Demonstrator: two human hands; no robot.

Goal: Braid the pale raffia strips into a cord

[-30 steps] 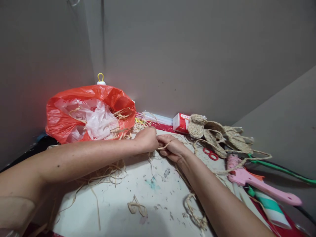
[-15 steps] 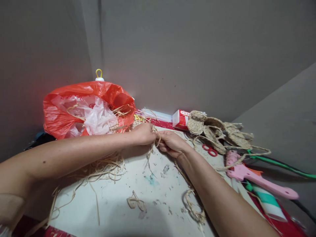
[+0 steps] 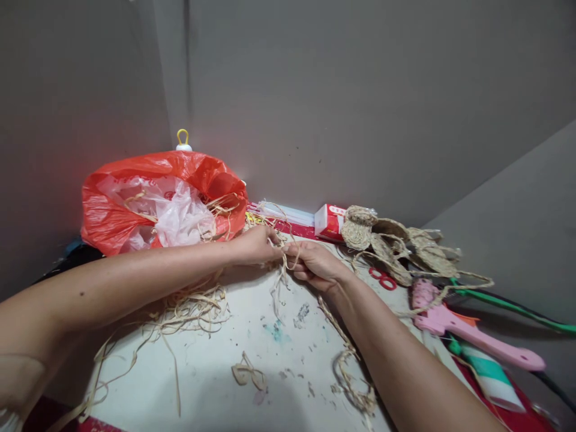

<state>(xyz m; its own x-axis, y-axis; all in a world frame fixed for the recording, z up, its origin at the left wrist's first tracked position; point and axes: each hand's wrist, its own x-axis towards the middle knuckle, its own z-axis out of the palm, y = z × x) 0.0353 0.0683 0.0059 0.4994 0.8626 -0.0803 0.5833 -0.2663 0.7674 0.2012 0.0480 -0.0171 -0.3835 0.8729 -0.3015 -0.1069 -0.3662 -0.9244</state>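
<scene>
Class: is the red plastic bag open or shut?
The red plastic bag is open: its mouth gapes, showing crumpled white plastic and raffia strands inside.

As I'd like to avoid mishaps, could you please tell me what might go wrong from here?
The thin strands held between the left hand and right hand might snap or slip. Loose strands heaped nearby could tangle with them. The rope lying across the pink tool could snag.

Tabletop [image 3: 301, 354] passable at six o'clock from right hand [image 3: 317, 265]; red bag [image 3: 110, 210] obstructs ten o'clock, pink tool [image 3: 477, 337] four.
</scene>
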